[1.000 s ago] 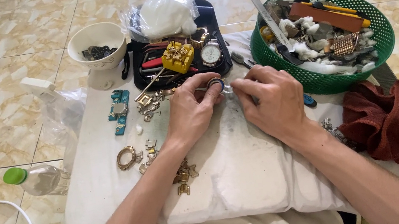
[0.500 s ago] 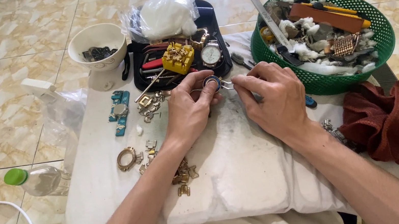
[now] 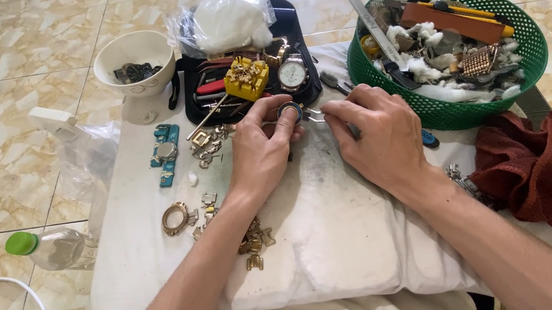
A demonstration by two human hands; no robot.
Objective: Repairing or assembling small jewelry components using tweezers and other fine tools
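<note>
Left hand [image 3: 263, 151] pinches a small round watch case [image 3: 289, 112] over the white pad [image 3: 330, 240], just below the black tool tray [image 3: 303, 87]. Right hand [image 3: 379, 136] grips fine tweezers [image 3: 314, 115], tips at the case's edge. Best practice, judged: brace both wrists on the pad, keep the case level, apply light pressure only.

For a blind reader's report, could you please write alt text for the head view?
Left hand pinches a small round watch case while the right hand works tweezers at it, over a white cushion; a green basket sits right.
</note>
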